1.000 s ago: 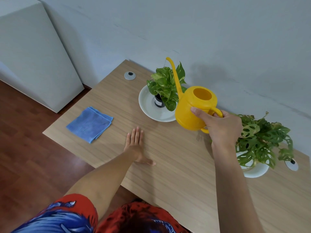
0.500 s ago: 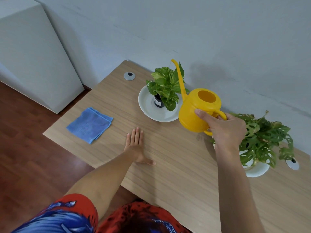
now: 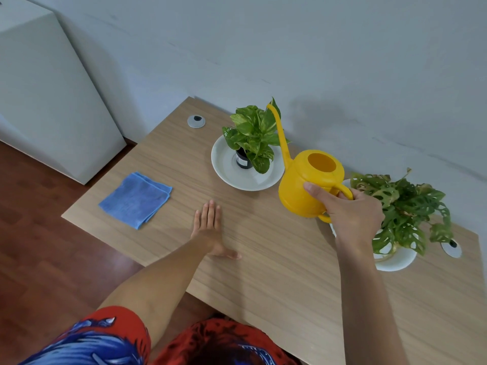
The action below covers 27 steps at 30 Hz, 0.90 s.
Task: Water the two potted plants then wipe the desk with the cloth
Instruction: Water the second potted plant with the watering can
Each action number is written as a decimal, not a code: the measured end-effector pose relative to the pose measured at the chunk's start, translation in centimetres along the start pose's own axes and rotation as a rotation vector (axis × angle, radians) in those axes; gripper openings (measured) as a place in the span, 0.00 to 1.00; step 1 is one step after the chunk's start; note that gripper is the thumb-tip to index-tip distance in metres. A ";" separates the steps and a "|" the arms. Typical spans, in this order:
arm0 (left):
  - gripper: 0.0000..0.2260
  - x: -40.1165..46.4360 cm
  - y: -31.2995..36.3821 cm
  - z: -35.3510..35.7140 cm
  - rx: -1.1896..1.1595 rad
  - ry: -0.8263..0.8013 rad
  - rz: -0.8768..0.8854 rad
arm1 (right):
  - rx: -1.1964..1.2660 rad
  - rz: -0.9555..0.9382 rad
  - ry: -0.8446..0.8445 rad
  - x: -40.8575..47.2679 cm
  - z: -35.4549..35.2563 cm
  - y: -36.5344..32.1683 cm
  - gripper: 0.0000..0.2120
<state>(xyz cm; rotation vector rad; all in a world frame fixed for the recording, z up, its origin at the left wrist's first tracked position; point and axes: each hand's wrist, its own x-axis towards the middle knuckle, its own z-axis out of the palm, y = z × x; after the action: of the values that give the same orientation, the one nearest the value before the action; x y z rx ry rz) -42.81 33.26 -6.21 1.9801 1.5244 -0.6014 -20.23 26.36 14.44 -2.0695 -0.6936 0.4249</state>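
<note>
**Yellow watering can held above a wooden desk**

The right hand [image 3: 350, 214] grips the handle of a glossy yellow watering can [image 3: 308, 185], fingers closed around it, thumb on the rounded body. The can hangs above the desk [image 3: 263, 259] between two potted plants. Its long thin spout runs up and away toward the wall, its tip over the leafy plant [image 3: 253, 135] in a white dish [image 3: 226, 169]. The holey-leaved plant [image 3: 405, 206] stands just right of the hand. The left hand [image 3: 208, 227] lies flat and open on the desk, holding nothing. A folded blue cloth [image 3: 135, 198] lies near the left edge.
</note>
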 end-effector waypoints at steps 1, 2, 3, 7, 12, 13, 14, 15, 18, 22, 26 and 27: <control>0.73 0.0 0.0 0.0 0.001 -0.001 0.001 | -0.003 -0.003 0.002 0.0 -0.1 0.2 0.36; 0.74 0.0 0.1 -0.1 0.004 -0.003 -0.001 | -0.005 -0.008 0.002 -0.1 -0.1 0.4 0.36; 0.74 0.0 0.1 -0.2 0.009 -0.009 -0.006 | -0.005 -0.009 -0.001 -0.3 -0.2 0.5 0.36; 0.73 0.2 0.3 -0.7 0.047 -0.046 -0.045 | 0.034 0.021 -0.014 -1.1 -0.4 1.0 0.33; 0.73 0.2 0.2 -0.5 0.042 -0.037 -0.061 | 0.114 0.079 0.005 -2.1 -0.6 2.5 0.30; 0.74 0.2 0.1 -0.3 0.035 -0.023 -0.060 | 0.126 0.086 0.013 -2.3 -0.6 2.8 0.29; 0.74 0.3 0.0 -0.2 0.030 -0.004 -0.055 | 0.133 0.089 0.023 -2.5 -0.7 3.0 0.29; 0.74 0.2 -0.1 0.0 0.023 0.017 -0.045 | 0.143 0.088 0.036 -2.6 -0.8 3.2 0.29; 0.74 0.1 -0.1 0.7 -0.030 0.118 0.000 | 0.184 0.080 0.085 -3.0 -1.3 3.9 0.31; 0.66 -0.4 -0.3 2.1 0.038 0.298 0.154 | 0.226 0.058 0.118 -3.6 -2.9 5.3 0.29; 0.49 -0.7 1.5 2.4 0.133 0.375 0.347 | 0.266 0.051 0.163 -4.1 -5.0 7.2 0.19; 0.46 -0.7 2.4 2.5 0.132 0.376 0.372 | 0.261 0.071 0.174 -4.2 -5.4 7.7 0.19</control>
<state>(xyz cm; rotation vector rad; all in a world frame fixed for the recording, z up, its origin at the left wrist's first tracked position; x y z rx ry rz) -40.72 30.62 -7.16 2.5060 1.2861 -0.1839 -18.19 16.84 11.09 -1.8608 -0.4372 0.3502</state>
